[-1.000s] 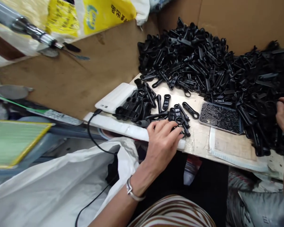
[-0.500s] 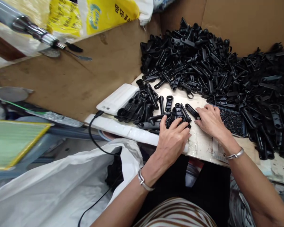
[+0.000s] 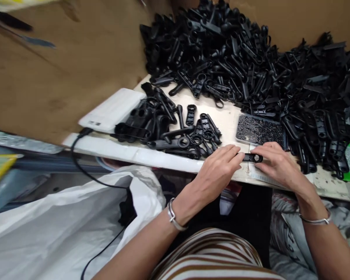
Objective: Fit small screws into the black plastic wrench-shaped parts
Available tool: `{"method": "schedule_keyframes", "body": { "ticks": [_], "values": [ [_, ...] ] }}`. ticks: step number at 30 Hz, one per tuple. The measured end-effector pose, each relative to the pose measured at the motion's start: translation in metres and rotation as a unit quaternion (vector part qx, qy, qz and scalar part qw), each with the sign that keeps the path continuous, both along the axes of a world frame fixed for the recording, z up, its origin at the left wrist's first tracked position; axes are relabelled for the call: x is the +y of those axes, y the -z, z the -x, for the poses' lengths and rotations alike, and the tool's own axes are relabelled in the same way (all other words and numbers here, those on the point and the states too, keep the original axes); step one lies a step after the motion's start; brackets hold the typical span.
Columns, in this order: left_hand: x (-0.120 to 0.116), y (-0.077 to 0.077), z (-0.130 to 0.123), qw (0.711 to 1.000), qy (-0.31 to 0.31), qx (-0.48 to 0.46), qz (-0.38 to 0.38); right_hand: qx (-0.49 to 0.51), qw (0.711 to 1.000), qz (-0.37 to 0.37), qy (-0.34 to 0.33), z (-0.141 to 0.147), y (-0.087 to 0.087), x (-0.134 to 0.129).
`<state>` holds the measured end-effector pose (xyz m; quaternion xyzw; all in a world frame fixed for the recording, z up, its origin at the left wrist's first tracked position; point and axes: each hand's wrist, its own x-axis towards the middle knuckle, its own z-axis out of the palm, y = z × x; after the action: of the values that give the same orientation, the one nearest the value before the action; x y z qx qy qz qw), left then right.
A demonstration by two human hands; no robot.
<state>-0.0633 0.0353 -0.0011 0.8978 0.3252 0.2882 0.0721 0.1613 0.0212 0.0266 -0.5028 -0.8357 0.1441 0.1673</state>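
My left hand [image 3: 217, 171] off loose cluster [image 3: 205, 126] now, right hand [image 3: 281, 167] joins in, both pinching one black part [image 3: 250, 157] between them, so that's piece I'm on.

Pale worktop [image 3: 229, 116]: heaped black parts [image 3: 221, 58], shallow tray [image 3: 245, 142], flat white device [image 3: 112, 111].

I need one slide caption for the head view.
Left hand and right hand hold a black part near a tray of small dark pieces.

Striped brn/wht top [image 3: 218, 254], slim silver-col. L bangle [image 3: 172, 216] & matching R bangle [image 3: 315, 221].
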Motion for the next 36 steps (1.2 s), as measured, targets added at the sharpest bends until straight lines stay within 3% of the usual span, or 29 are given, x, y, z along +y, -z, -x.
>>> {"method": "schedule_keyframes", "body": {
  "ticks": [4, 9, 11, 15, 20, 25, 29, 33, 36],
  "values": [
    [-0.001, 0.01, -0.017, 0.992, 0.028, 0.075, 0.096, 0.01, 0.999, 0.03, 0.019, -0.014, 0.012, -0.012],
    [0.0, 0.003, -0.016, 0.986, 0.032, 0.092, 0.133, 0.056, 0.989, 0.014, 0.136, -0.03, 0.003, -0.018],
    [0.001, 0.001, -0.016, 0.985, 0.028, 0.095, 0.139, 0.053, 0.988, 0.021, 0.142, -0.032, 0.0, -0.02],
    [0.003, 0.003, -0.017, 0.985, 0.025, 0.093, 0.142, 0.039, 0.994, 0.049, 0.093, -0.021, 0.004, -0.023],
    [0.002, 0.008, -0.016, 0.989, 0.03, 0.087, 0.119, 0.04, 0.993, 0.069, 0.09, -0.012, 0.012, -0.025],
    [0.005, -0.001, -0.013, 0.994, 0.041, 0.057, 0.084, 0.033, 0.987, -0.005, 0.156, -0.027, 0.004, -0.013],
    [0.027, -0.02, -0.026, 0.995, 0.01, 0.093, 0.036, -0.085, 0.972, -0.045, 0.215, -0.034, -0.003, 0.012],
    [0.061, -0.037, -0.054, 0.985, -0.022, 0.167, 0.022, -0.187, 0.955, -0.018, 0.23, -0.026, -0.005, 0.037],
    [0.082, -0.038, -0.075, 0.976, -0.024, 0.216, 0.027, -0.225, 0.947, 0.009, 0.23, -0.02, -0.004, 0.048]
  ]
}}
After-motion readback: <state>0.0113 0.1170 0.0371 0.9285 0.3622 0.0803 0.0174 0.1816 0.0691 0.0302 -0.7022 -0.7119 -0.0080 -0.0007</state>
